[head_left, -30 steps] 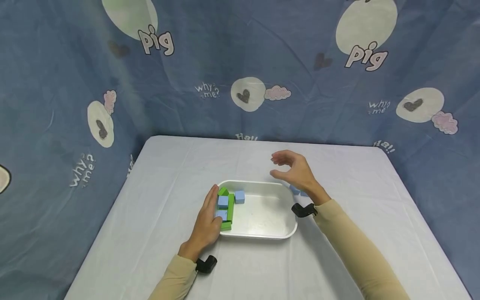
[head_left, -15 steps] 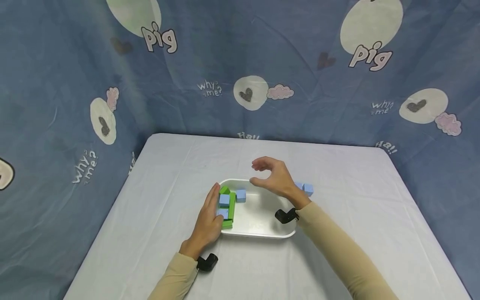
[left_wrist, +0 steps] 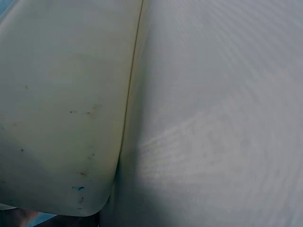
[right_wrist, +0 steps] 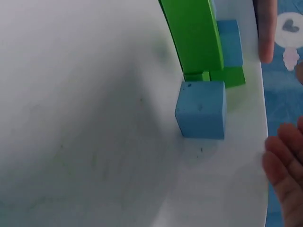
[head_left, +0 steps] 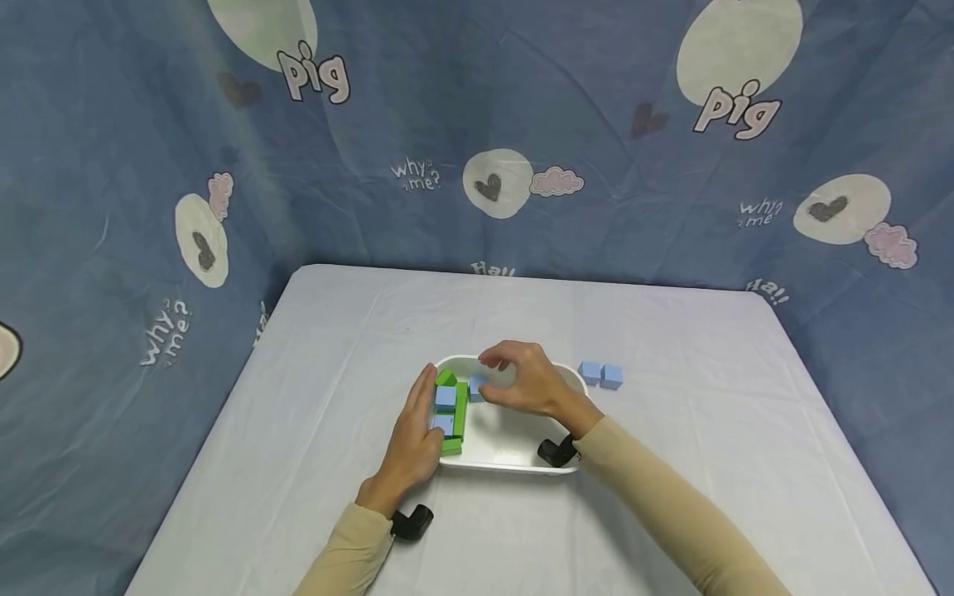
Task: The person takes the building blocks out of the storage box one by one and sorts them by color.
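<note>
In the head view, my left hand [head_left: 411, 434] lies along the left side of a white tray [head_left: 514, 465], fingers straight and thumb at the rim. My right hand [head_left: 525, 381] is over the tray, thumb and fingers parted. A blue cube [head_left: 475, 389] sits below and beside its fingertips. In the right wrist view this blue cube [right_wrist: 201, 111] rests on the tray floor, with nothing seen gripping it. Beside it is a long green block [right_wrist: 194, 35]. Two more blue cubes, including one blue cube [head_left: 445, 398], and a green triangular block [head_left: 445, 377] sit at the tray's left end.
Right of the tray's far corner, two blue cubes [head_left: 600, 374] stand side by side on the white tablecloth [head_left: 708, 364]. A blue printed curtain [head_left: 417, 232] hangs behind. The left wrist view shows mostly tray [left_wrist: 61, 94] and cloth.
My right hand has moved left and lower, from the tray's far right corner to the blue cube inside, uncovering the two cubes outside. My left hand has stayed at the tray's left side.
</note>
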Demonstrator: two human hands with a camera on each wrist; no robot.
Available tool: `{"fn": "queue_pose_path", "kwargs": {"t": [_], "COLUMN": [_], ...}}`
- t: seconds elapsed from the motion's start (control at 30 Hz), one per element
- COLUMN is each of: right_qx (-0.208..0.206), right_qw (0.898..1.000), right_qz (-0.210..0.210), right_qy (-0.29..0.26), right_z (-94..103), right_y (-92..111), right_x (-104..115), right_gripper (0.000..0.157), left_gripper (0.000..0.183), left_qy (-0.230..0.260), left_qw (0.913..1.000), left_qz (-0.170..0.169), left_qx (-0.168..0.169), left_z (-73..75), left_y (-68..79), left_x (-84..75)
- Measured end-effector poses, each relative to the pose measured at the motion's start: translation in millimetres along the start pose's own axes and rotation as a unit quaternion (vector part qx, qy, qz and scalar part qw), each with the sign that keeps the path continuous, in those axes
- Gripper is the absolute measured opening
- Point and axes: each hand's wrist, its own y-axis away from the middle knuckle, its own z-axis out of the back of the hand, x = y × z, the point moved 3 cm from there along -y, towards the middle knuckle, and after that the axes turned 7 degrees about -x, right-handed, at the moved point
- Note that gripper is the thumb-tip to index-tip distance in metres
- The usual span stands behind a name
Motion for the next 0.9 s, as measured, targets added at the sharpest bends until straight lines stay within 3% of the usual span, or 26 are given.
{"fn": "queue_pose_path", "kwargs": {"t": [0.33,0.6,0.9], "right_qx": [0.060,0.119,0.149], "right_qw": [0.996,0.987,0.982], "right_qz": [-0.057,-0.093,-0.082], "right_qy": [0.018,0.048,0.085], "right_z": [-5.1,-13.3,-21.7], "right_y": [2,6,7], "right_x": [0,-3,-4], "right_gripper": [0.047,0.055,0.055], "left_gripper": [0.092,0.093,0.093], "left_qy": [0.001,0.004,0.003], "left_qw": [0.9999,1.0000,0.9999], "left_qz": [-0.010,-0.005,-0.012], "left_qx": [-0.001,0.004,-0.003], "left_z": [-0.2,-0.5,-0.4], "left_y": [-0.6,-0.2,-0.5], "left_x": [-0.3,1.1,1.3]}}
